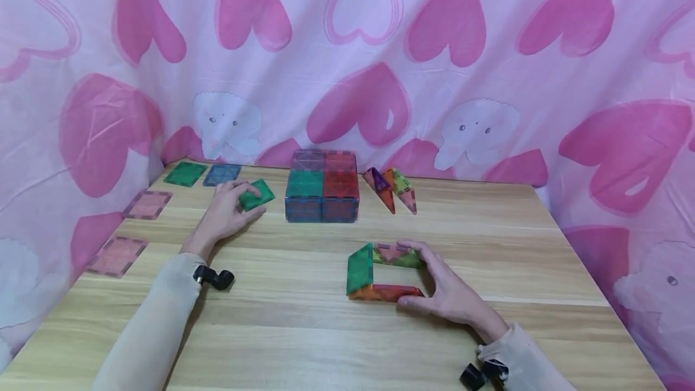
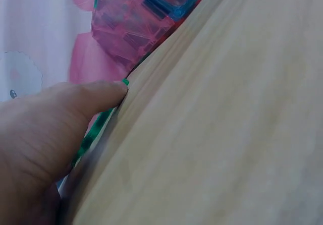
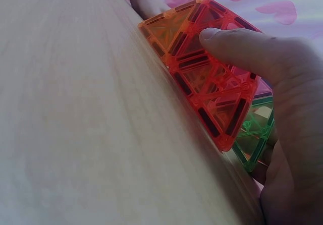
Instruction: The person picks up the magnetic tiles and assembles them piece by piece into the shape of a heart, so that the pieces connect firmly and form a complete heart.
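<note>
My left hand [image 1: 225,213] pinches a green square magnetic tile [image 1: 262,190], left of a box of tiles. In the left wrist view the thumb [image 2: 103,95] lies along the edge of that green tile [image 2: 91,136], close over the wood. My right hand [image 1: 447,291] grips an open-topped frame of magnetic tiles across its two long sides. A green square [image 1: 361,270] slopes at the frame's left end. Its near side joins an orange triangle [image 3: 169,28] and red triangles [image 3: 232,126], the thumb on the red. Pink and yellow-green triangles [image 1: 402,258] form the far side.
Behind stands a box of blue, green, red and purple tiles [image 1: 323,210]. To its right are small triangle tile pieces [image 1: 388,189]. Flat squares lie along the left: green [image 1: 185,174], blue [image 1: 219,175] and two pink [image 1: 118,256]. A heart-printed curtain [image 1: 358,101] backs the table [image 1: 304,343].
</note>
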`<action>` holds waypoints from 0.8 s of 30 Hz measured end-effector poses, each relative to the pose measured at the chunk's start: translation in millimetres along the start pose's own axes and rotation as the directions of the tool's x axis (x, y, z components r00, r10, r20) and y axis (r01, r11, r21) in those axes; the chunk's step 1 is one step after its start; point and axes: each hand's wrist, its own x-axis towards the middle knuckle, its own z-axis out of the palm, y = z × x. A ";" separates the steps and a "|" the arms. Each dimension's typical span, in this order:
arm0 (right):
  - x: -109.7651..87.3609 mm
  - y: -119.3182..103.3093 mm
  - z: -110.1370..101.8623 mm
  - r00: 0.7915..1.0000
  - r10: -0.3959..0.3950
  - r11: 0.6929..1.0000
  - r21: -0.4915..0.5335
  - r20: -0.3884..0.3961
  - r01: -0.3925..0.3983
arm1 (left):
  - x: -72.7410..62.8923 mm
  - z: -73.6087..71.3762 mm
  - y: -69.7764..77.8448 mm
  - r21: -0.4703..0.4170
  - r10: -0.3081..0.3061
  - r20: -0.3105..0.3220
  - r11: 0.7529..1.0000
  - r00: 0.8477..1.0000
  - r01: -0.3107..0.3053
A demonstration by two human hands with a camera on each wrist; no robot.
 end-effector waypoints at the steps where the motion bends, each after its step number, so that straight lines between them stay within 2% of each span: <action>1: -0.2 -0.3 -0.3 1.000 0.000 1.000 0.001 0.000 0.000 | 0.8 -0.8 1.0 -0.002 -0.012 0.004 1.000 1.000 0.012; 5: -0.2 -0.7 -1.1 1.000 -0.013 0.999 -0.032 0.001 0.013 | 1.9 -5.2 3.2 -0.076 -0.099 0.004 0.992 0.995 0.099; 9: 0.2 -2.2 -0.9 1.000 -0.018 0.998 -0.063 0.003 0.018 | -1.1 -15.5 6.4 -0.177 -0.175 -0.081 0.971 0.981 0.159; 12: 0.8 -2.8 0.0 1.000 -0.010 0.998 -0.058 0.006 0.010 | -2.1 -29.7 17.7 -0.248 -0.196 -0.187 0.958 0.963 0.147; 14: 0.8 -3.1 -0.2 1.000 -0.005 0.998 -0.057 0.009 0.005 | -1.2 -41.0 34.3 -0.301 -0.181 -0.260 0.948 0.948 0.098; 16: 0.7 -3.2 -0.5 1.000 0.003 0.998 -0.060 0.011 -0.002 | 0.7 -49.8 56.7 -0.356 -0.126 -0.318 0.935 0.940 0.005; 17: 0.6 -3.2 -0.7 1.000 0.004 0.998 -0.062 0.011 -0.003 | 1.9 -52.9 70.2 -0.379 -0.077 -0.337 0.923 0.938 -0.061; 19: 0.4 -3.3 -0.8 1.000 0.011 0.998 -0.058 0.011 -0.011 | 3.7 -54.1 100.2 -0.406 0.037 -0.332 0.896 0.942 -0.179; 21: 0.2 -3.0 -0.8 1.000 0.015 0.998 -0.054 0.009 -0.015 | 3.4 -46.6 131.0 -0.413 0.151 -0.285 0.872 0.947 -0.263; 24: 0.2 -3.2 -1.3 1.000 0.014 0.999 -0.052 0.013 -0.014 | -4.4 -21.4 173.1 -0.402 0.284 -0.157 0.857 0.946 -0.324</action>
